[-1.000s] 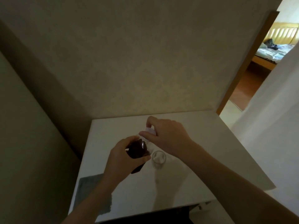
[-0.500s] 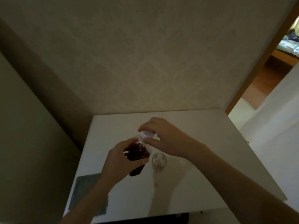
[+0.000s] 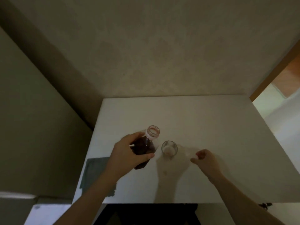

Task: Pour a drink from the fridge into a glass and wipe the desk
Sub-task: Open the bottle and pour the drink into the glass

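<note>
A clear bottle (image 3: 145, 147) of dark drink stands tilted on the white desk (image 3: 194, 117), its mouth uncapped. My left hand (image 3: 128, 154) is wrapped around its body. Just to its right stands a small clear glass (image 3: 169, 148), upright, with no dark drink visible in it. My right hand (image 3: 207, 161) is low over the desk to the right of the glass, its fingers pinched on a pale, blurred bottle cap (image 3: 192, 153).
A grey cloth (image 3: 95, 172) lies flat at the desk's front left corner. Walls close in behind and to the left. A wooden door frame (image 3: 276, 69) and bright floor lie at the right. Something dark (image 3: 146, 213) sits under the front edge.
My right hand lifted the cap off the bottle and carried it right and down, past the glass. The bottle mouth now shows uncovered. The camera tilted further down over the desk.
</note>
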